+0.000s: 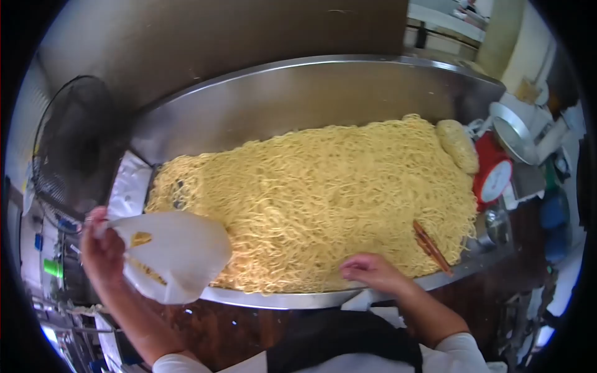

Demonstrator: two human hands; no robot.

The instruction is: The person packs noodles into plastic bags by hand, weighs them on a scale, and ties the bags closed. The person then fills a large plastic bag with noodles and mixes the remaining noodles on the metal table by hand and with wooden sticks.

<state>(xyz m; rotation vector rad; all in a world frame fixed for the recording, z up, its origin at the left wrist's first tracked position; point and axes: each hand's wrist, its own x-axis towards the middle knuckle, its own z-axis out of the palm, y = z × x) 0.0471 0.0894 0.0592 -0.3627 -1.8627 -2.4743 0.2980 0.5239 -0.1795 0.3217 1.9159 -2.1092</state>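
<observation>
A wide layer of yellow noodles [323, 199] covers most of a metal tray [280, 299]. At the left, my left hand [104, 248] is closed on the gathered end of a white plastic bag [180, 248], whose body bulges over the tray's front left edge. My right hand [368, 271] is over the front edge of the noodles, its fingers bent and close together; nothing can be made out in them. Reddish-brown tongs or sticks [432, 247] rest on the noodles at the right.
A filled bag of noodles [458, 146] lies at the right end, beside a red scale [492, 171] with a metal pan [515, 132]. A black fan [78, 146] stands at the left, near a silvery sheet [129, 186]. Metal bowls [494, 224] sit at the right corner.
</observation>
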